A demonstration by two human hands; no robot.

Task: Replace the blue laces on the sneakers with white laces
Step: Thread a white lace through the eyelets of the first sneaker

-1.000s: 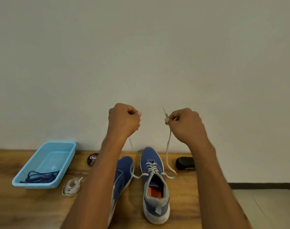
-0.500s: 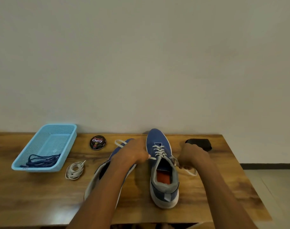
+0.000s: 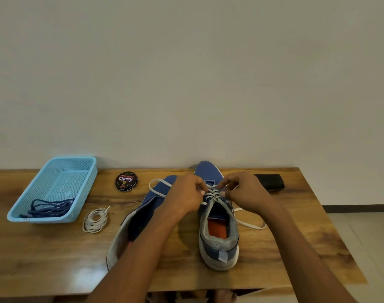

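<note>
Both sneakers (image 3: 217,217) are done in blue with grey collars and whitish soles, and an orange insole is seen in the right 1. White laces (image 3: 211,193) are threaded there, a white coil (image 3: 96,219) is laid out, and dark blue laces (image 3: 51,207) are kept in a light blue perforated basket (image 3: 81,171). The tin (image 3: 126,181) is coloured black with white "Cherry" lettering, the table (image 3: 44,259) is grained brown wood, and the block (image 3: 270,182) is black.

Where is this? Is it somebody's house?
Probably a room at home: a wooden table against a plain wall, holding sneakers, a shoe polish tin and a blue basket.
</note>
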